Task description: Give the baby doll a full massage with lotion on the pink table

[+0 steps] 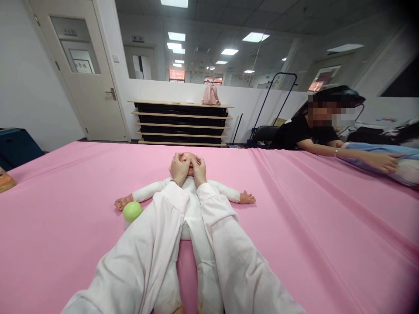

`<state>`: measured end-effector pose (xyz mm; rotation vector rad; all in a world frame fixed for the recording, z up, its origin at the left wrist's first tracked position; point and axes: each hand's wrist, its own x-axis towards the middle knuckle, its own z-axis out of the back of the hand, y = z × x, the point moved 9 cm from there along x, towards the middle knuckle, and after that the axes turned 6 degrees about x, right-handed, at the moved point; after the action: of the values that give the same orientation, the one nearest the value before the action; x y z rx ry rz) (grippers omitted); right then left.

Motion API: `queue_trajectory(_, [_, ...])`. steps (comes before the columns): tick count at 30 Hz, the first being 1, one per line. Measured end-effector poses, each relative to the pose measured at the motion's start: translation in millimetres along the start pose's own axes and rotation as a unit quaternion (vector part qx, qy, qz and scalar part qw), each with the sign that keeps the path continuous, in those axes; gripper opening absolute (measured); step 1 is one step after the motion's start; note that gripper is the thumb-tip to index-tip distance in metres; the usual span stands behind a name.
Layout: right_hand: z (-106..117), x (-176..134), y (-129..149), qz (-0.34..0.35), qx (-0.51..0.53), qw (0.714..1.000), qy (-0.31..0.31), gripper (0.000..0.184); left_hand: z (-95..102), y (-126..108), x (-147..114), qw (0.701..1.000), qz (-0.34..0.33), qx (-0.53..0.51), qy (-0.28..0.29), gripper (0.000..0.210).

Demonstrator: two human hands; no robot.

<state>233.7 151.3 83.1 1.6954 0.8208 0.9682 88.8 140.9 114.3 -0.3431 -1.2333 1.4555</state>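
Observation:
On its back, arms spread wide, lies a baby doll (192, 196) with a white cloth body. Its head (189, 155) is at the far end, partly covered by my hands. My left hand (179, 168) curls around one side of the head, a bead bracelet at the wrist. Around the other side wraps my right hand (199, 170). Both thumbs rest on the doll's face near its middle. My sleeves hide much of the doll's body and legs. Close to the doll's left-side hand stands a small container with a round green lid (132, 211).
A pink cloth (294, 244) covers the table, with folds on the right. Across to the right, a person in a black top (291, 131) handles something in light blue cloth (366, 161). Behind are stacked boards (183, 124) with a pink backpack (211, 94).

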Motion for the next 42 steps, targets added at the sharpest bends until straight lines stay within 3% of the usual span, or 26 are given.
queue_trajectory(7, [-2.0, 2.0, -1.9, 0.014, -0.009, 1.0, 0.014, 0.025, 2.0, 2.8, -1.4, 1.0, 0.023, -0.017, -0.006, 0.016])
queue_trajectory(12, [-0.2, 3.7, -2.6, 0.018, -0.004, 1.0, -0.003, 0.019, 3.5, 0.1, -1.3, 1.0, -0.001, -0.007, -0.021, 0.018])
queue_trajectory(19, [-0.6, 1.9, -1.8, 0.013, 0.019, 1.0, 0.005, 0.03, 4.4, -1.0, -2.5, 1.0, -0.007, -0.004, -0.02, 0.026])
queue_trajectory(30, [0.2, 7.7, -7.2, 0.01, 0.018, 1.0, -0.008, 0.019, 3.9, 0.9, -2.0, 0.999, -0.012, -0.006, -0.036, 0.028])
queue_trajectory(42, [-1.1, 8.4, -9.4, 0.007, 0.021, 1.0, 0.007, 0.024, 2.7, 5.7, 0.6, 0.999, -0.005, -0.014, -0.036, 0.025])
